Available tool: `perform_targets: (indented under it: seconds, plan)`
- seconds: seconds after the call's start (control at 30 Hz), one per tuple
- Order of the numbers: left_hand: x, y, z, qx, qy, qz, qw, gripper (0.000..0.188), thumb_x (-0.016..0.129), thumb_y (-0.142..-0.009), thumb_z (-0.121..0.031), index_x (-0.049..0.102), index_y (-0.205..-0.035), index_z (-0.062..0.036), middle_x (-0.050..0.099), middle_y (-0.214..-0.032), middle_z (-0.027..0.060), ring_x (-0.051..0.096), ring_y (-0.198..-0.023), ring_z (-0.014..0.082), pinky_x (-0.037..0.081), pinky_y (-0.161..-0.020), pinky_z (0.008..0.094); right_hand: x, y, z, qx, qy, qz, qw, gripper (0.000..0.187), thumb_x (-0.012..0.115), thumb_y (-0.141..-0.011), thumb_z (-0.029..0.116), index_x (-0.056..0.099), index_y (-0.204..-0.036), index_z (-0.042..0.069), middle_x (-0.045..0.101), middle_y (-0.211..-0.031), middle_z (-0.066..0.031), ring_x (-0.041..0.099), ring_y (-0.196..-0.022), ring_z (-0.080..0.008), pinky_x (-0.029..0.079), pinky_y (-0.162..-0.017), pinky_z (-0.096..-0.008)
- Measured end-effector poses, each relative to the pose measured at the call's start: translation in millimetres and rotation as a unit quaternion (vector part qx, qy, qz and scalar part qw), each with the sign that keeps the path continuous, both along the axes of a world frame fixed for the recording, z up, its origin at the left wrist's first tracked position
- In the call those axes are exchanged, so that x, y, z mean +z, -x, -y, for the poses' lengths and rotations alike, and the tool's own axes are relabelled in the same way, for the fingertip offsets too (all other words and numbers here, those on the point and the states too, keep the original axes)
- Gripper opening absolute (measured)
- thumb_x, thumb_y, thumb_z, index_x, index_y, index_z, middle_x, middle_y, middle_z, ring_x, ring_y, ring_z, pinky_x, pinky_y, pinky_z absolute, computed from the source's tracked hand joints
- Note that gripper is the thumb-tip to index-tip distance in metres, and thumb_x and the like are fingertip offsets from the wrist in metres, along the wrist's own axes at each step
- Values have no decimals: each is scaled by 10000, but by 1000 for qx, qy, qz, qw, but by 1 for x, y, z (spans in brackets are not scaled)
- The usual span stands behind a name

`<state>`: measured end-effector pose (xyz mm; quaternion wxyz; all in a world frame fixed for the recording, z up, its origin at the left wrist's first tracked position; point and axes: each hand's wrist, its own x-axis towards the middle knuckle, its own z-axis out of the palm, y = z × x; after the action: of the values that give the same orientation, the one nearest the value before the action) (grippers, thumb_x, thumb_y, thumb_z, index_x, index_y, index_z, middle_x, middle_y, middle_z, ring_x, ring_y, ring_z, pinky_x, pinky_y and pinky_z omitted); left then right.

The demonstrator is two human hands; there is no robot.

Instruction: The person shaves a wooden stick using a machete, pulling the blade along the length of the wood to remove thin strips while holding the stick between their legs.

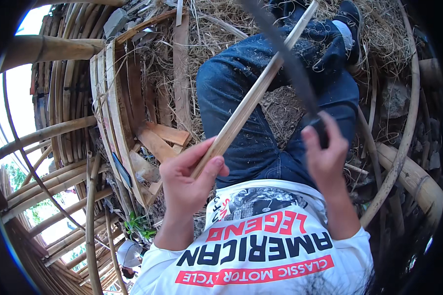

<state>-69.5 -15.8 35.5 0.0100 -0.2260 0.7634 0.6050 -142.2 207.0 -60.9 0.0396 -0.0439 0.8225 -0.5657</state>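
Observation:
A long, pale strip of split wood or bamboo (248, 103) slants up and to the right across my lap. My left hand (186, 172) is closed round its lower end, with the thumb along the side. In my right hand (327, 155) is the dark handle of a machete, whose long dark blade (296, 71) points up and to the left and is smeared by motion. The blade crosses the strip's upper part in the picture; I cannot tell whether they touch. Below both lie my legs in dusty blue jeans (231, 93).
To the left, pale boards (103, 93) lean near a bamboo wall (61, 93), with a dark flat object (121, 168) on them. Wood offcuts (157, 142) lie nearby. Shavings (214, 42) cover the far ground. A thick bamboo pole (411, 182) and a stone (395, 101) are at right.

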Motion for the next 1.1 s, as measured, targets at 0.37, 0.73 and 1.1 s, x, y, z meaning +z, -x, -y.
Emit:
perform_targets:
  seconds: [0.37,0.73,1.1]
  plan:
    - [-3,-14,13,56,-108,-1,993,311,611,-907,7,586,-1194,125,632,-748,113,604,-612,131,535,-533,267,-17,15,-11,5,-71,-87,994,337,726,-860,186,594,-1104,-6,662,-803,-170,689,-711,-326,528,-613,-357]
    - [-8,-16,23,61,-207,25,976,332,541,-961,-69,556,-1234,121,617,-727,127,609,-608,164,541,-548,288,0,-11,16,130,-5,-152,980,420,789,-786,238,609,-1101,27,663,-842,-154,682,-679,-303,530,-583,-370]
    - [-9,-15,11,50,-243,45,968,366,518,-984,-110,523,-1269,119,640,-783,151,650,-676,198,572,-639,332,13,-30,19,110,23,-84,990,432,775,-818,247,590,-1124,5,643,-786,-142,680,-646,-286,527,-571,-348]
